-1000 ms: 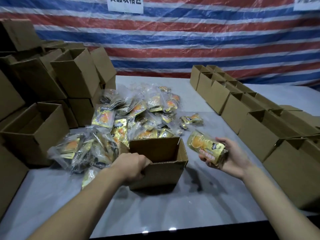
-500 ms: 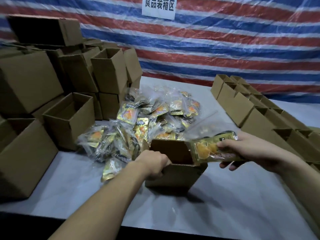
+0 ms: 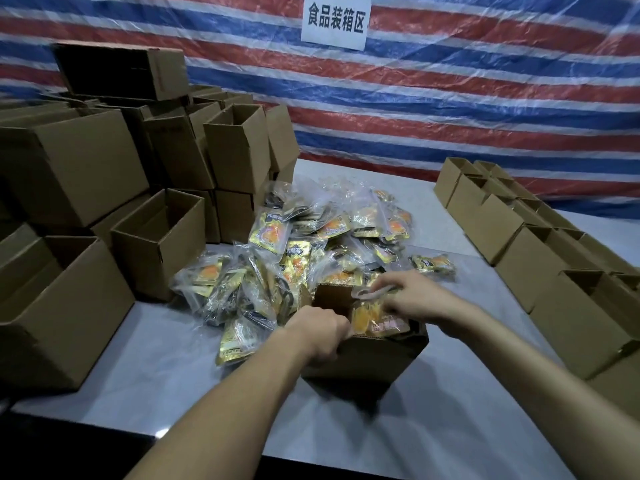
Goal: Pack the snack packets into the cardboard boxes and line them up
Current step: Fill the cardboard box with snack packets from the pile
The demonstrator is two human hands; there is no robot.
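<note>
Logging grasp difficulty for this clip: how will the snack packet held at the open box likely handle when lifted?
Probably floppy: the snack packet sags below its crumpled clear edge in the grip of the right hand. Likely light, since a fingertip pinch seems to carry it. Its glossy film, shiny across the pile, may be slippery.

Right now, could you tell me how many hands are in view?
2: left hand grips the rim of the box; right hand holds a snack packet in its opening.

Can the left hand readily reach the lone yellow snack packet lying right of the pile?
Probably not readily: the left hand grips the left wall of the open brown cardboard box, and the right hand crosses the path to the lone yellow snack packet.
</note>
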